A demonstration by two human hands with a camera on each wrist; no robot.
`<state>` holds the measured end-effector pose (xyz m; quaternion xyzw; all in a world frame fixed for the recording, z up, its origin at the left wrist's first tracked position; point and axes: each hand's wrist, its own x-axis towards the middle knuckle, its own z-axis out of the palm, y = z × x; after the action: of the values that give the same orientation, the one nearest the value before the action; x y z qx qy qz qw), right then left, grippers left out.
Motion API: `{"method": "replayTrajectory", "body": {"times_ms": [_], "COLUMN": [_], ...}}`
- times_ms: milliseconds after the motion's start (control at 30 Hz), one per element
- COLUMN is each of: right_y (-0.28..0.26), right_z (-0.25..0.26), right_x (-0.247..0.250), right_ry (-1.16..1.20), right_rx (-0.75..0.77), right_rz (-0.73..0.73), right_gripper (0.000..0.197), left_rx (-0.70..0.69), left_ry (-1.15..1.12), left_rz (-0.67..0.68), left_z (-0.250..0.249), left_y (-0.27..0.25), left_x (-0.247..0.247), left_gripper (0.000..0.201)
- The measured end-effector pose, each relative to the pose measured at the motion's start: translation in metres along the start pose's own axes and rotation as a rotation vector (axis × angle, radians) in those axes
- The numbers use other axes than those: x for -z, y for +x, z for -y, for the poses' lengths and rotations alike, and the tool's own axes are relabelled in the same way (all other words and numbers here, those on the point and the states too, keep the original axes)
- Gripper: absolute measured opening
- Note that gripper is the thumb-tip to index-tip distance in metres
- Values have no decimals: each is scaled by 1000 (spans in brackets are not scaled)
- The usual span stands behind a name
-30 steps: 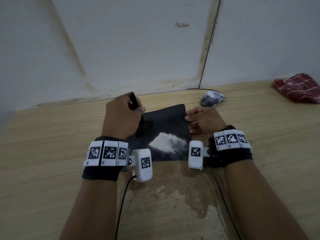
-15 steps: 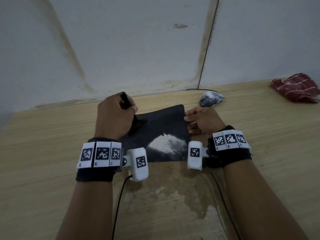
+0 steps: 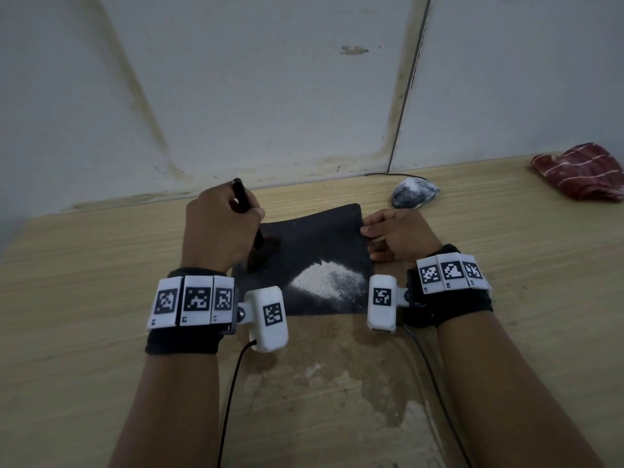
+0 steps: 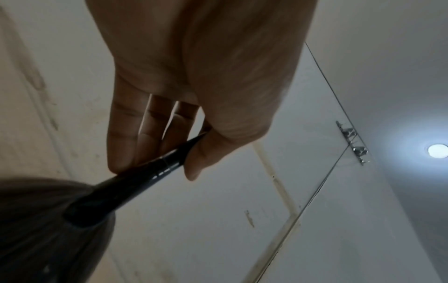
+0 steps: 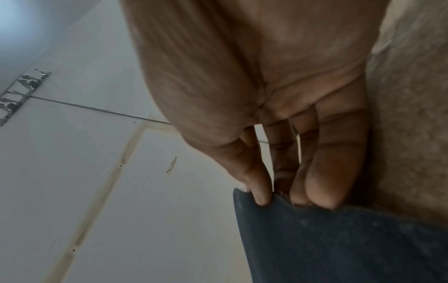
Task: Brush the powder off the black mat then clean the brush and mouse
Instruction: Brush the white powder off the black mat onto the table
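The black mat (image 3: 314,238) lies on the wooden table with a heap of white powder (image 3: 324,280) on its near right part. My left hand (image 3: 219,228) grips the black brush (image 3: 241,194) by its thin handle, and the dark bristles (image 3: 260,255) touch the mat's left part, away from the powder. The left wrist view shows the brush (image 4: 135,180) held between thumb and fingers (image 4: 126,134). My right hand (image 3: 398,234) pinches the mat's right edge; in the right wrist view the thumb and fingers (image 5: 320,181) hold the mat (image 5: 339,239). The powder-dusted mouse (image 3: 413,194) sits behind the mat's far right corner.
A red striped cloth (image 3: 580,172) lies at the table's far right. Spilled powder and a pale stain (image 3: 337,383) mark the table in front of the mat. The wall stands close behind the table, and the mouse cable runs along its base.
My left hand has carried the brush a little to the left over the mat's left part. The right hand, mat and powder heap look unmoved.
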<state>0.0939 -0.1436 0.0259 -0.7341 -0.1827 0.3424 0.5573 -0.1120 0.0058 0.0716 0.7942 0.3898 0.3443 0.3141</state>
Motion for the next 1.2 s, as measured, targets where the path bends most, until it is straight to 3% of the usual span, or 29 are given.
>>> {"method": "replayTrajectory", "body": {"times_ms": [67,200,333,400,467,633,700,900,967,1200], "right_y": [0,0,1,1,1,2,2,2,1,-1], "right_z": [0,-1,-2,-2,-3,-2,-3,-4,-4,-1], "right_x": [1,5,7,8,9,10,9,11,12,13], "right_ry": [-3,8,10,5,6,5,5,11,12,2], "right_rx": [3,5,-5,-4,2,2,7,-3,-1,9], "right_rz": [-8,-12,-20,-25,-31,-29,-33,-28,-35,-40], "right_gripper": [16,16,14,13,13,15,15,14,14,15], "left_rx": [8,16,-10,-8,27,63,64,-46,-48,20], "left_ry": [27,-136,-208,-133,-47,-54,-156,-48,49,-46], "left_rz": [88,244,113,26,25,316,355,47,23,331], "left_z": [-1,-11,-9,-3,4,0,-7,-2,-1,-8], "left_y": [-1,-1,5,6,6,1,-1,3,2,-3], "left_x": [-5,-9,0,3,1,-3,-1,-2,-1,4], "left_gripper": [8,9,8,10,11,13,13,11,12,16]}}
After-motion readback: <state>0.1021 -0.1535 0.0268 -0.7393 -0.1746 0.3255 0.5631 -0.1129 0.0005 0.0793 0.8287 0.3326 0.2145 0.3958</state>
